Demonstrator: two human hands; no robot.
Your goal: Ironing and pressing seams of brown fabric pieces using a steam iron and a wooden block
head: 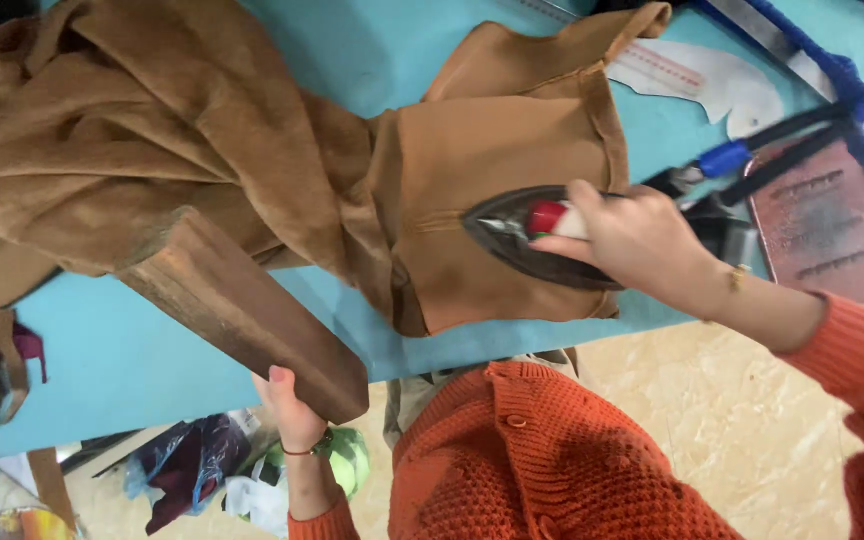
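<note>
Head view. We observe a turquoise padded pressing table [152, 350] running across the frame, with a tan suede-like garment [152, 130] spread over it. The bulk of the garment lies bunched in folds at the upper left; a flatter panel with a seam and a raised edge lies at centre right.

We note the right hand [632, 240] closed around the red and white handle of a dark pointed-sole steam iron [522, 235]. The iron sits flat on the flatter panel, its tip pointing left towards the seam. A thin bracelet shows at the right wrist, and the sleeve is orange-red knit.

We note the left hand [292, 410] gripping the near end of a long, dark brown wooden block [242, 310]. The block slants from the hand at the table's near edge up to the left, where its far end rests against the bunched folds. A bracelet sits at this wrist too.

To the right of the iron, we record a reddish-brown rectangular iron rest [822, 225] lying on the table, with black hoses and a blue cord [832, 80] passing above it. A white curved pattern ruler [702, 80] lies on the table beyond the garment's upper right edge.

Below the table edge, we see the person's orange-red knitted cardigan [532, 460], a light speckled floor [712, 400], and bags of fabric scraps [212, 470] at lower left.
</note>
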